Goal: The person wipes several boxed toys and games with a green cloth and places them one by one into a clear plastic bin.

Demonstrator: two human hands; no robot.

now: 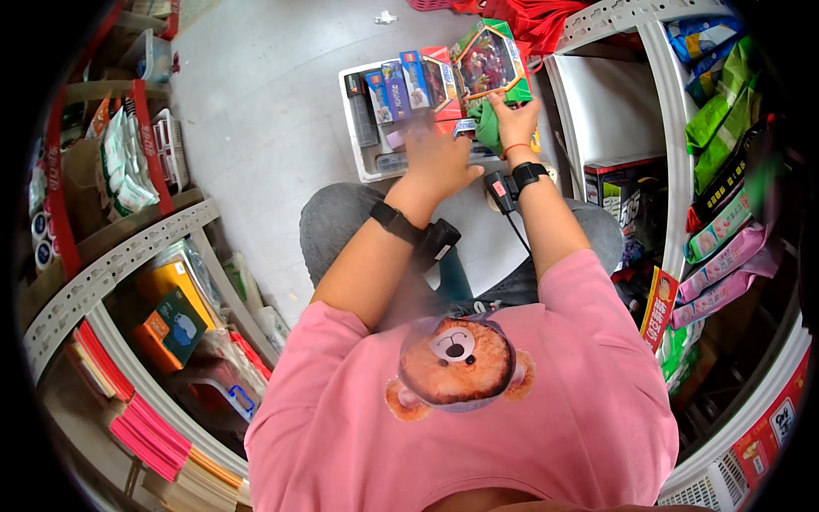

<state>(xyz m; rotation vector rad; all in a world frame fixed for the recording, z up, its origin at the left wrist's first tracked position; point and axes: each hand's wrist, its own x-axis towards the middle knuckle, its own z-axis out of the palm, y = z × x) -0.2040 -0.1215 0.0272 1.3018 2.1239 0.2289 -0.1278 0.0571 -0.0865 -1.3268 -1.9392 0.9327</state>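
A head-worn fisheye looks down past the shirt [478, 444] at both hands [437, 164] [517, 125].

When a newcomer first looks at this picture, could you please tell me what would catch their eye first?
Probably the bear face on the pink shirt, upside down in the lower middle of the view. Next may come the green-edged window box at top centre, at the far right of a white tray, just beyond the right hand and a green cloth. The left hand is a blur near the tray's close edge.
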